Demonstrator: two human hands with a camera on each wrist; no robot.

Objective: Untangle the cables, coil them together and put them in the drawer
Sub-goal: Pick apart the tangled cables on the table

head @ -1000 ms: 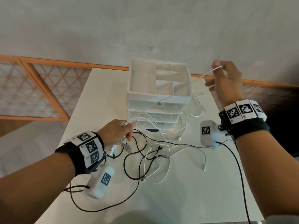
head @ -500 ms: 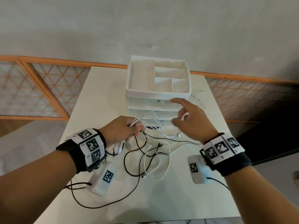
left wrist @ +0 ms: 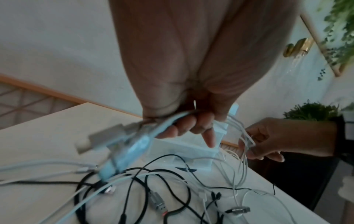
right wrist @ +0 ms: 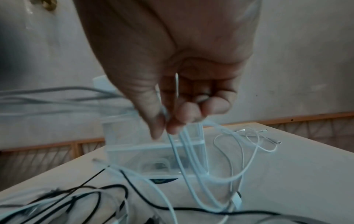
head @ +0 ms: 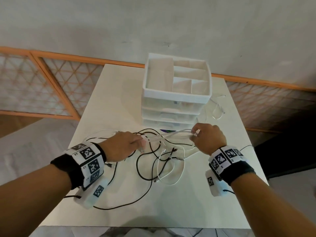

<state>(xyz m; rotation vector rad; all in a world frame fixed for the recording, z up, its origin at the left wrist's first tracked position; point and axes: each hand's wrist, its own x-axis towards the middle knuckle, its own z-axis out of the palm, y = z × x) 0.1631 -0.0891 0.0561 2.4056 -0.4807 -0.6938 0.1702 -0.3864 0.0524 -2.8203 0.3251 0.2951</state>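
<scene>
A tangle of black and white cables (head: 159, 161) lies on the white table (head: 171, 206) in front of a white drawer unit (head: 172, 106). My left hand (head: 126, 146) grips a bundle of white cables (left wrist: 134, 136) with their plugs hanging below the fist. My right hand (head: 205, 135) pinches the same white strands (right wrist: 184, 136) between thumb and fingers, a short way to the right. The strands (head: 171, 134) run taut between the two hands, just above the table. The drawers look closed.
The unit's top tray (head: 177, 79) has empty compartments. A thin white cable (head: 217, 108) lies loose to the right of the unit. A black cable (head: 123, 202) loops toward the table's front left. An orange lattice railing (head: 51, 86) runs behind the table.
My right hand came down from high right of the unit to table height and took hold of the white strands. The left hand stayed low, still gripping the bundle.
</scene>
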